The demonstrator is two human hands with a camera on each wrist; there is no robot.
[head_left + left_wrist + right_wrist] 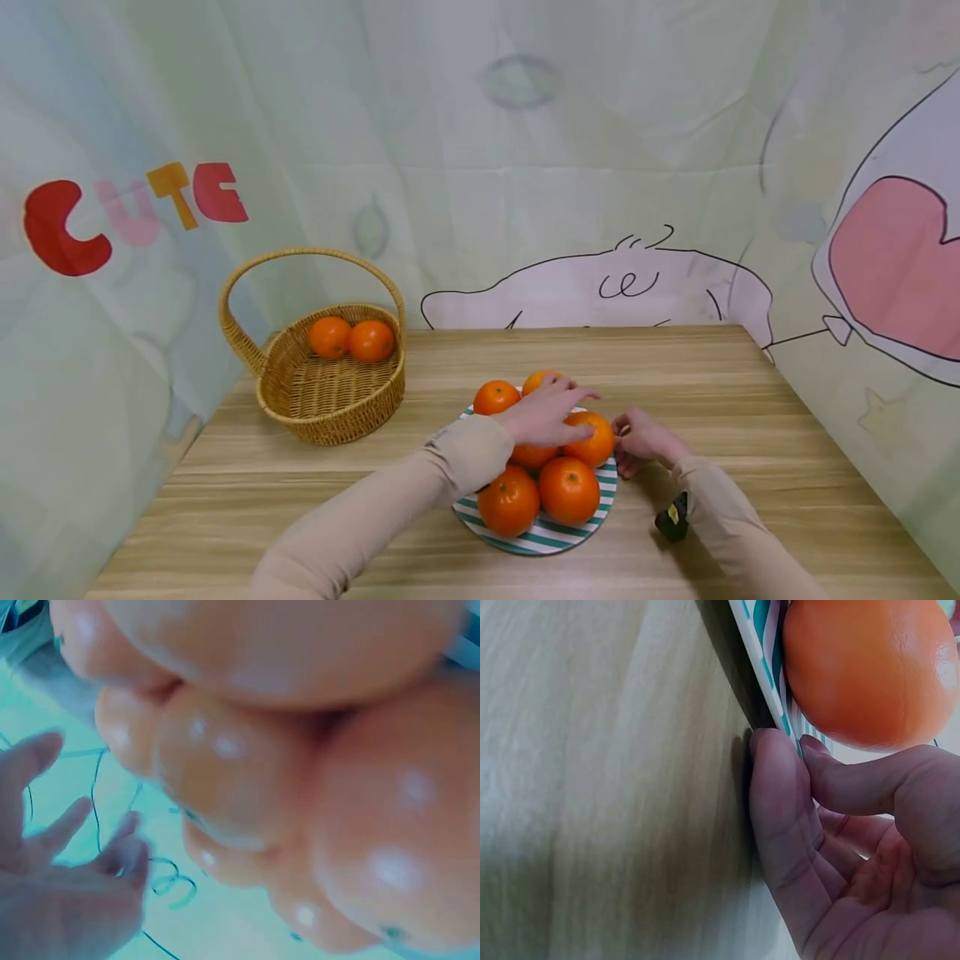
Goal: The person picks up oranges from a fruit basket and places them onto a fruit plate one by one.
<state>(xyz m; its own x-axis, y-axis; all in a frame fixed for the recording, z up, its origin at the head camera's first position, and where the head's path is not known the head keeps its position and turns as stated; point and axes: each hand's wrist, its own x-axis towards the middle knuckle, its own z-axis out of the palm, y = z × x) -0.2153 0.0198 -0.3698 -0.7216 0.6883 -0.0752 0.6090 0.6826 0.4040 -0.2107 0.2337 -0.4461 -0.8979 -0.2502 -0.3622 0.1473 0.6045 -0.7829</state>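
Note:
Several oranges (570,490) crowd a round plate (536,546) with green and white stripes. Above them stretches my left hand (547,414), fingers loosely extended and spread. In the left wrist view, that hand (71,896) holds nothing and sits apart from the glossy oranges (225,765). On the plate's right side, my right hand (645,442) pinches the rim. The right wrist view has its thumb over the edge and the index finger beneath, with an orange (870,667) just inside the rim. Part of the plate is hidden behind my left forearm.
A wicker basket (330,425) with a tall arched handle stands at the back left of the wooden table (315,500). Two oranges (351,339) lie inside it. A printed curtain (465,167) hangs behind and beside the table. A small dark device (672,518) is at my right wrist.

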